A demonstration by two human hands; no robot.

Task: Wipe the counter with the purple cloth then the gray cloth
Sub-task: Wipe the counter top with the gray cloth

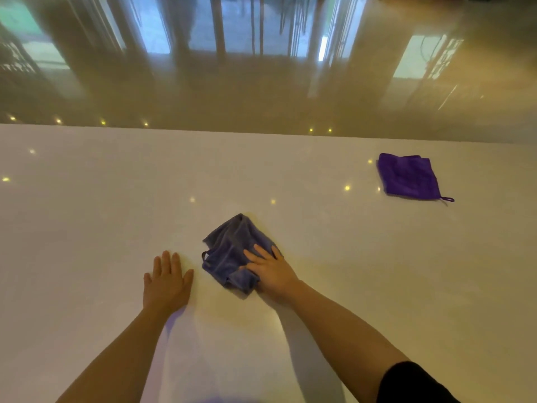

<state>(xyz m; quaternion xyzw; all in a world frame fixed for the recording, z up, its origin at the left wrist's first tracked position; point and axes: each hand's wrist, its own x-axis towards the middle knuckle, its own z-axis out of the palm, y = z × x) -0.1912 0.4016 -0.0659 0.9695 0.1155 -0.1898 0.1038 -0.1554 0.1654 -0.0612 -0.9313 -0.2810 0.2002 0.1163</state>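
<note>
A crumpled gray-blue cloth (229, 251) lies on the white counter (87, 205) near its middle. My right hand (270, 271) presses flat on the cloth's near right part, fingers spread over it. Just left of the cloth, my left hand (167, 283) rests flat on the bare counter, fingers together, holding nothing. A bright purple cloth (408, 177), folded flat with a small loop at its corner, sits apart at the far right of the counter.
The counter's far edge (261, 132) runs across the view; beyond it is a glossy tan floor (261, 82) with window reflections. Small light spots reflect on the counter. A dark sleeve (412, 385) shows at the lower right.
</note>
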